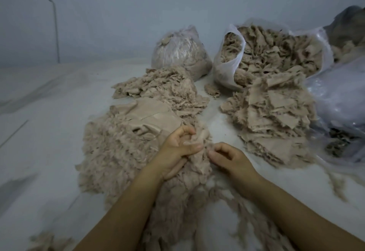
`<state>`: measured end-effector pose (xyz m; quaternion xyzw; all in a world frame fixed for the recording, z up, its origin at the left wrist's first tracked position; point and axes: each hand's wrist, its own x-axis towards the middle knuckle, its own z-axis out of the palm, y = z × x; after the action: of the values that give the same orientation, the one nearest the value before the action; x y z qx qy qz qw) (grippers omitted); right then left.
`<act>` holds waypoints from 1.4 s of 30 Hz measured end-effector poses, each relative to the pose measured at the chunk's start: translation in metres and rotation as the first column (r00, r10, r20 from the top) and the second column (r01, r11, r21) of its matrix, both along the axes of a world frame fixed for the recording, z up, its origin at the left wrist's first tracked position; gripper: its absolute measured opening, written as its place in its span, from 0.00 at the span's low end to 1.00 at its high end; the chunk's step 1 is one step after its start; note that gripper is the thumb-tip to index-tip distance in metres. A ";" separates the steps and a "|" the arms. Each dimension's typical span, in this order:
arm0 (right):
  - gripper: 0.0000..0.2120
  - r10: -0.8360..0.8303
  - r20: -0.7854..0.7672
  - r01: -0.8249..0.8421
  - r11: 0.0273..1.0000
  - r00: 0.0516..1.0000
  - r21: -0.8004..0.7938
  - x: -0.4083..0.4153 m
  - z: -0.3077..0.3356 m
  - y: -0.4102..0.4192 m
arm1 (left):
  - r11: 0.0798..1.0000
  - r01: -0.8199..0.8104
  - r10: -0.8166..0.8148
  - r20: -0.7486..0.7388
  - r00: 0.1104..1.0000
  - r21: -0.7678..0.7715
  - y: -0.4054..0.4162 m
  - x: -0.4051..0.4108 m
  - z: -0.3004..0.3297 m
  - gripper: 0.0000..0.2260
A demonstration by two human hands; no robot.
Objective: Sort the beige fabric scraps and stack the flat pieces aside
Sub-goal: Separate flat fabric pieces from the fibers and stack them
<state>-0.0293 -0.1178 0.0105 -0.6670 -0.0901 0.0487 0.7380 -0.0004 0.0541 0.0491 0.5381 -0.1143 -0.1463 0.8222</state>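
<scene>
Here, 2 hands [177,148] [230,157], 3 scrap heaps [118,152] [164,90] [274,118]

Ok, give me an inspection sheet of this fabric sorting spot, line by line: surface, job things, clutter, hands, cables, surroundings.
Surface: pale sheet-like surface, wrinkled, loose threads scattered near the front.
Job's things: fluffy scrap heap under the hands; stack of flat pieces to the right; open bag of scraps; closed filled bag.
Clutter: empty-looking clear plastic at far right; small scrap clump between the piles.
Grippers: left hand grips a tuft of scraps; right hand curled, fingertips at the heap, grip unclear.
Cables: thin pale line up the wall, possibly a cable.
Surroundings: plain grey-blue wall.
</scene>
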 end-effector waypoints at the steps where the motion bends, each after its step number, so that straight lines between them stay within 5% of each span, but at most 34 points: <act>1: 0.07 -0.010 -0.006 0.010 0.998 1.000 0.058 0.002 0.004 0.001 | 1.000 -0.025 0.025 -0.027 0.999 0.008 -0.004 0.000 -0.001 0.15; 3: 0.07 -0.079 -0.049 0.086 0.982 0.996 0.166 0.009 0.011 0.000 | 0.995 -0.087 0.090 -0.062 0.994 0.044 -0.010 0.004 -0.002 0.16; 8: 0.09 -0.073 -0.076 0.084 0.985 0.994 0.150 0.013 0.009 0.001 | 0.965 -0.178 0.173 0.041 0.984 0.193 -0.016 0.011 -0.012 0.04; 11: 0.11 -0.026 -0.058 0.028 0.999 0.998 0.034 0.011 0.004 0.008 | 0.961 -0.197 0.179 0.108 0.978 0.194 -0.024 0.007 -0.020 0.04; 16: 0.10 -0.089 0.052 0.091 0.995 0.995 -0.037 0.011 -0.004 0.003 | 0.863 -0.461 0.441 0.141 0.887 0.204 -0.025 0.010 -0.027 0.03; 21: 0.11 -0.142 0.038 0.139 0.986 0.989 0.089 0.010 -0.002 0.004 | 0.855 -0.480 0.469 0.099 0.878 0.196 -0.022 0.008 -0.026 0.04; 26: 0.20 0.138 0.031 -0.137 0.990 0.990 -0.042 0.001 -0.002 0.000 | 0.841 -0.511 0.505 0.082 0.859 0.180 -0.014 0.008 -0.020 0.05; 31: 0.17 -0.158 0.085 0.158 0.987 0.984 0.005 0.005 0.006 0.001 | 0.945 -0.288 0.262 0.164 0.951 0.156 -0.016 -0.002 -0.017 0.05; 34: 0.14 -0.061 0.100 0.068 0.995 0.993 -0.069 0.006 0.005 0.001 | 0.930 -0.273 0.211 0.252 0.945 0.247 -0.022 -0.007 -0.014 0.02; 35: 0.08 -0.082 0.114 0.090 0.993 0.990 -0.071 0.003 0.007 0.005 | 0.929 -0.276 0.220 0.231 0.948 0.246 -0.024 -0.009 -0.013 0.05; 37: 0.13 -0.267 0.145 0.278 0.959 0.953 -0.062 0.004 0.006 0.009 | 0.948 -0.188 0.157 0.138 0.978 0.256 -0.027 -0.012 -0.010 0.16; 39: 0.14 -0.422 0.139 0.427 0.904 0.896 -0.003 0.006 0.007 0.007 | 0.892 -0.144 0.071 0.182 0.981 0.428 -0.032 -0.017 -0.011 0.19; 42: 0.12 -0.506 0.104 0.495 0.862 0.856 0.111 0.006 0.011 0.004 | 0.884 -0.215 0.162 0.160 0.974 0.414 -0.039 -0.018 -0.008 0.05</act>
<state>-0.0233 -0.1141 0.0210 -0.6389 0.0370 -0.1919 0.7441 -0.0186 0.0149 0.0411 0.7220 -0.0758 -0.0542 0.6856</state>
